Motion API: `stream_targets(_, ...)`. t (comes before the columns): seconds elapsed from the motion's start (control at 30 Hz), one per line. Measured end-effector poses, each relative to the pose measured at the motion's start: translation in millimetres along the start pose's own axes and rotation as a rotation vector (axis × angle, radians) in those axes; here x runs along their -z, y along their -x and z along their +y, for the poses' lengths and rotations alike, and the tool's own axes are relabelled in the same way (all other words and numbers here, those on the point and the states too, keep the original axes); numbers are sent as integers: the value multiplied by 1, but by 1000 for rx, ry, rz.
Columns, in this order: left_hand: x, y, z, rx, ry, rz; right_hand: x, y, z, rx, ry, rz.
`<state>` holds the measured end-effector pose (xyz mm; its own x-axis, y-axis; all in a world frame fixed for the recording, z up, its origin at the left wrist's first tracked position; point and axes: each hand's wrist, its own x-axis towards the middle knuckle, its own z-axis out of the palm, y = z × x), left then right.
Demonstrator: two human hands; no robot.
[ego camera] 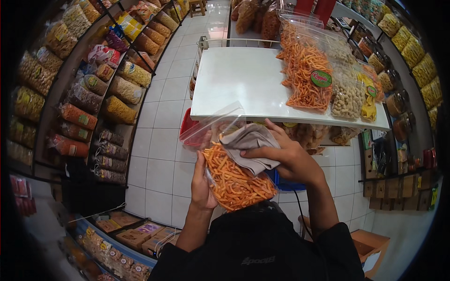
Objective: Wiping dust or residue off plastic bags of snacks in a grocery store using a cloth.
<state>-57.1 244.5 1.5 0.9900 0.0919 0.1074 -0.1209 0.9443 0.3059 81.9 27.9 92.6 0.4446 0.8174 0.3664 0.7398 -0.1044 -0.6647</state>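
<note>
A clear zip-top plastic bag (pixel 239 179) of orange stick snacks is held up before my body, its upper part slanting to the left. My left hand (pixel 204 181) grips it along its left side, the thumb on the front. In my right hand (pixel 288 154) is a folded grey-beige cloth (pixel 251 145), pressed against the upper front of the bag. Beyond the hands, on the white tabletop (pixel 239 82), stand similar bags of orange sticks (pixel 307 77), a bag of peanuts in the shell (pixel 347 93) and a yellow snack bag (pixel 368 96).
Shelves of bagged snacks (pixel 123 89) line the left side, and more bags and jars (pixel 397 102) the right. A red basket (pixel 188 128) and a blue container (pixel 290 184) are below the table edge. Cardboard boxes (pixel 135 238) lie at the lower left. A black cable (pixel 300 207) hangs at the right.
</note>
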Motion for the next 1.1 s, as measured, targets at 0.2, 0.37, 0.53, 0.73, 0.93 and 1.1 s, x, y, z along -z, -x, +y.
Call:
stream_targets(0.2,-32,-3,-8,-276,-307,356,32,39,18,77,-102,-143)
stream_targets(0.37,-45,-2,-40,-454,-394,483,58,73,34,-73,-101,8)
stream_targets(0.53,-74,-22,-115,-761,-342,702,38,82,28,-139,-208,140)
stream_targets(0.73,-65,-46,-155,-926,-366,761,16,116,25,67,-254,194)
stream_targets(0.93,-74,-54,-162,-950,-398,766,36,145,45,190,-320,221)
stream_targets(1.1,-107,-56,-195,-904,-310,681,65,123,50,7,-274,384)
